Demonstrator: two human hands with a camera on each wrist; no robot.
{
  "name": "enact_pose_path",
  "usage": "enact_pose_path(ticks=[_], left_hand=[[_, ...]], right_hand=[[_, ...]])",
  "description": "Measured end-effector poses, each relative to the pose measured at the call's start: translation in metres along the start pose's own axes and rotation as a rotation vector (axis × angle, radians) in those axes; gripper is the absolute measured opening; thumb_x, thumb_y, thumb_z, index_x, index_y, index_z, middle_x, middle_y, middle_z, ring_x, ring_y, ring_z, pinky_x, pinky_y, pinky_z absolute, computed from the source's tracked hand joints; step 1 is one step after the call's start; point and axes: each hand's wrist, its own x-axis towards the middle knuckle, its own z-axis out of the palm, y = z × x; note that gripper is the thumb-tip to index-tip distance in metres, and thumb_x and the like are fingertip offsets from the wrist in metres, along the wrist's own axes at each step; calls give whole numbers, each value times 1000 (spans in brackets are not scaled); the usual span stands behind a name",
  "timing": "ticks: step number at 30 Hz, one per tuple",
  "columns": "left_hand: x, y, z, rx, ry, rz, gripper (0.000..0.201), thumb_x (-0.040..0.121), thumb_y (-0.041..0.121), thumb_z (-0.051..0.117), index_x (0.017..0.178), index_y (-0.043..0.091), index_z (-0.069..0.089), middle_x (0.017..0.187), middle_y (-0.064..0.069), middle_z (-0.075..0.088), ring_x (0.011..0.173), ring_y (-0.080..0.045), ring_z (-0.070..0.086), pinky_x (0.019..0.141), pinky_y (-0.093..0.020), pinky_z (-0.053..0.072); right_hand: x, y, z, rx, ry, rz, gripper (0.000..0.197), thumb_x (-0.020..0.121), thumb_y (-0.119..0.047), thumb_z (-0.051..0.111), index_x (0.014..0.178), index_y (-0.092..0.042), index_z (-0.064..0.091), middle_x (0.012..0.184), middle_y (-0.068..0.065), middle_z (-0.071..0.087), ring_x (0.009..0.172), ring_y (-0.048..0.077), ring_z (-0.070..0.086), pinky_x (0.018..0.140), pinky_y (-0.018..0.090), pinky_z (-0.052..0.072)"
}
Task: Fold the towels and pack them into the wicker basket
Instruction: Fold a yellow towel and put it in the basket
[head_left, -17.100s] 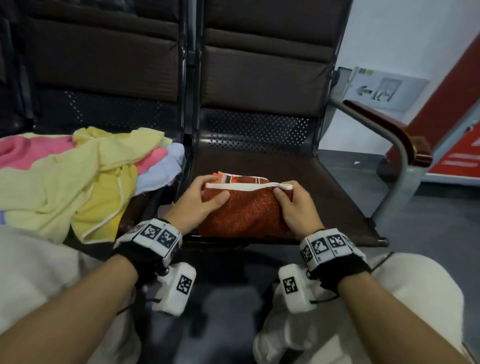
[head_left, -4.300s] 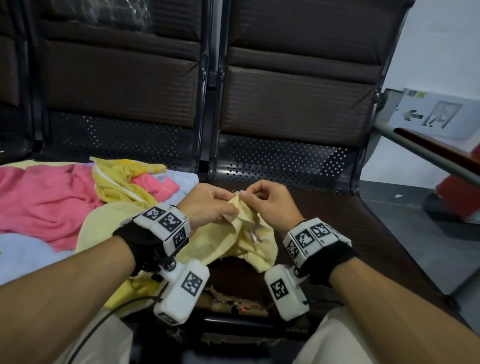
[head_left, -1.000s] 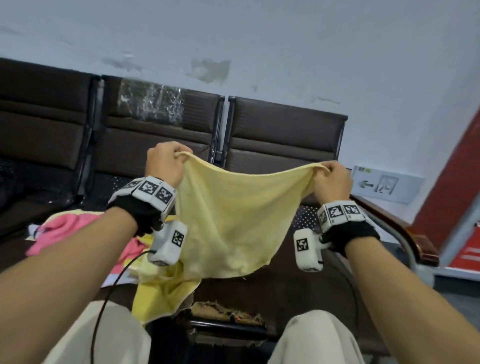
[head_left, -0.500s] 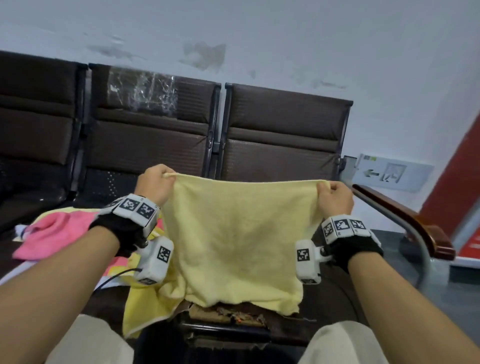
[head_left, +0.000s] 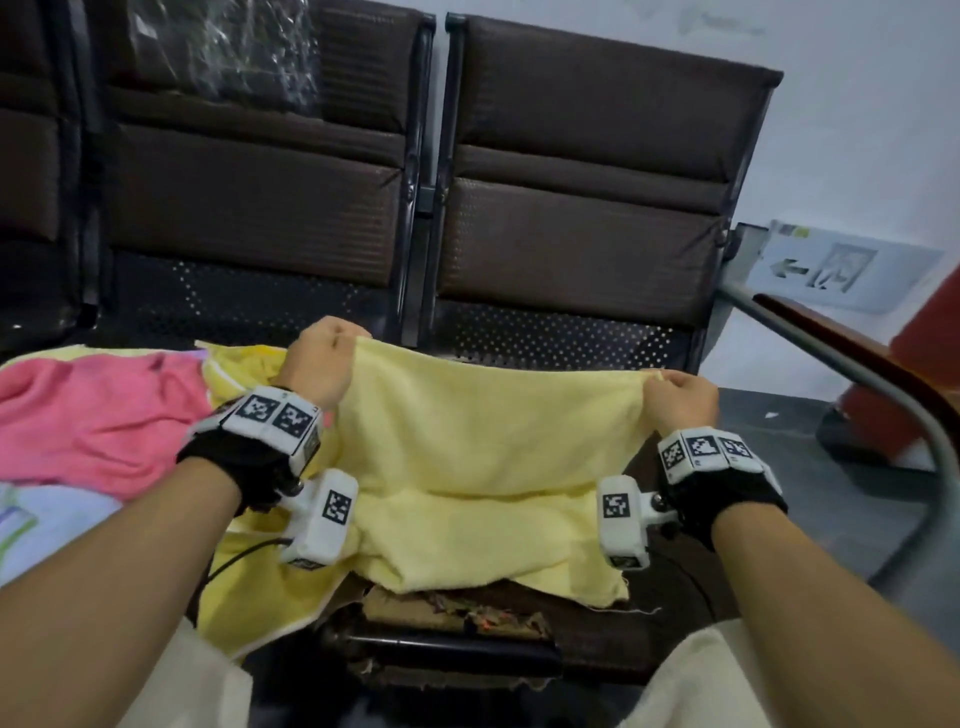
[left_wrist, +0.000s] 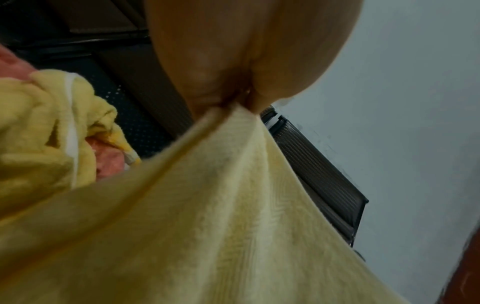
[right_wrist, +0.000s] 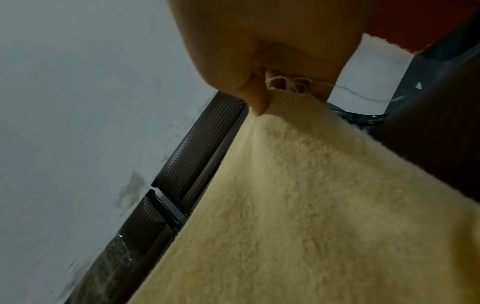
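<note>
The left hand (head_left: 323, 364) is closed in a fist on one top corner of a pale yellow towel (head_left: 483, 467), and the right hand (head_left: 681, 397) pinches the other top corner. In the left wrist view the fabric is gathered between thumb and fingers (left_wrist: 205, 67); in the right wrist view the thumb and a finger (right_wrist: 249, 86) nip the frayed corner, where loose threads stick out.

The towel is stretched between the two hands with its top edge running left to right across the head view, sagging a little in the middle. That edge is held above the seat (head_left: 670, 613); the lower half lies on the seat towards the person, with a soft crease across it. Its near edge is rumpled and reaches the torn front of the seat. The left part of the towel passes behind the left wrist camera (head_left: 324, 519), so that side edge is hidden.

On the neighbouring seat, left of the towel, lies a heap: a pink towel (head_left: 93, 415), a brighter yellow one with a white border (head_left: 249, 597), and a pale bluish cloth (head_left: 47, 519) cut off by the picture's left edge. How they overlap under the left arm cannot be made out.

No wicker basket shows in any view. The wrist views are blurred close to the lens.
</note>
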Motion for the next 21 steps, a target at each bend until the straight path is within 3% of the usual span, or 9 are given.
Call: enact_pose_path(ticks=[2, 6, 9, 11, 13, 14, 17, 19, 21], left_hand=[[5, -5, 1, 35, 35, 32, 23, 94, 15, 42, 95, 14, 65, 95, -5, 62, 91, -31, 60, 76, -44, 53], [12, -10, 2, -49, 101, -47, 19, 94, 20, 49, 103, 10, 63, 103, -10, 63, 88, -29, 59, 76, -41, 52], [9, 0, 11, -190, 80, -131, 20, 92, 24, 50, 104, 13, 62, 80, -2, 58, 62, -19, 50, 52, -29, 41], [0, 13, 19, -320, 21, -140, 13, 91, 21, 55, 97, 16, 64, 72, 3, 55, 58, -13, 47, 48, -24, 36], [-12, 25, 27, -454, -62, -101, 6, 89, 17, 60, 89, 17, 66, 72, 1, 58, 61, -12, 51, 53, -25, 42], [-16, 30, 30, -493, -104, -73, 5, 88, 16, 63, 88, 16, 67, 72, -1, 59, 62, -13, 53, 56, -25, 44], [-25, 34, 37, -507, -161, -36, 9, 85, 17, 68, 91, 10, 71, 77, -9, 63, 71, -21, 55, 67, -36, 47], [-27, 32, 40, -480, -159, -37, 11, 84, 15, 69, 92, 8, 71, 80, -13, 63, 77, -24, 56, 76, -40, 49], [-28, 31, 40, -461, -180, -43, 12, 87, 14, 66, 95, 7, 70, 81, -12, 63, 79, -23, 56, 79, -40, 49]], right_hand=[[3, 2, 8, 2, 1, 20, 28, 84, -8, 52, 103, -9, 73, 109, 14, 68, 94, 29, 58, 90, 31, 45], [3, 1, 17, -37, -5, 36, 26, 84, -10, 52, 101, -10, 72, 112, 16, 65, 108, 38, 55, 94, 35, 41], [-2, -4, 23, 47, -65, 20, 22, 85, -10, 54, 97, -15, 71, 97, 9, 65, 99, 33, 59, 90, 36, 46], [-13, -13, 28, 218, -192, -14, 21, 84, -8, 56, 97, -14, 71, 76, 2, 60, 70, 22, 58, 67, 32, 50], [-31, -27, 33, 387, -365, -49, 19, 84, -5, 57, 88, -15, 73, 60, 1, 53, 46, 12, 45, 43, 22, 38], [-40, -34, 35, 453, -450, -63, 19, 84, -5, 58, 83, -14, 74, 57, 2, 52, 43, 10, 42, 39, 20, 33], [-63, -43, 42, 557, -673, -31, 18, 86, -5, 58, 81, -10, 74, 64, 8, 58, 50, 14, 51, 43, 22, 43], [-71, -42, 46, 628, -830, 31, 18, 87, 0, 54, 89, -3, 72, 75, 15, 66, 63, 19, 63, 56, 26, 55], [-72, -40, 49, 612, -930, -7, 20, 88, 7, 51, 96, 1, 68, 83, 18, 69, 75, 24, 69, 68, 28, 58]])
